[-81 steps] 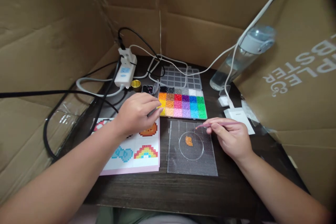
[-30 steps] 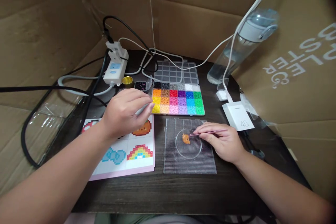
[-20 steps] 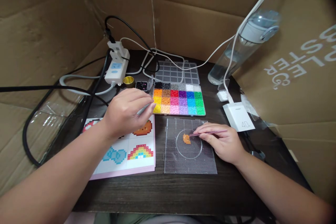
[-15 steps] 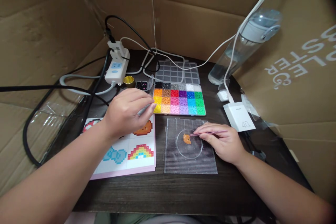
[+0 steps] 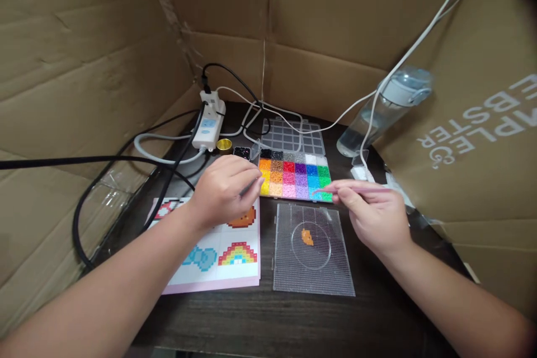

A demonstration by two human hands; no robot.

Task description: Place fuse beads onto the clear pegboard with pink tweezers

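My right hand (image 5: 373,215) is closed on thin pink tweezers (image 5: 335,191), whose tip hovers over the front edge of the bead box (image 5: 293,174), a tray of coloured bead compartments. Below it lies a clear pegboard (image 5: 312,251) with a small cluster of orange beads (image 5: 307,236) inside a round outline. My left hand (image 5: 224,190) is curled at the left end of the bead box, pinching a small grey object I cannot identify. It rests over the pattern sheet (image 5: 216,249), which shows a rainbow, a bow and an orange shape.
A white power strip (image 5: 207,123) with black and white cables sits at the back left, beside a small gold tin (image 5: 224,145) and a pot of dark beads (image 5: 242,152). A clear water bottle (image 5: 384,109) leans at the right. Cardboard walls enclose the dark table.
My right hand has lifted the tweezers off the orange beads on the pegboard and moved them up towards the bead box. My left hand has stayed put. The view has tilted.
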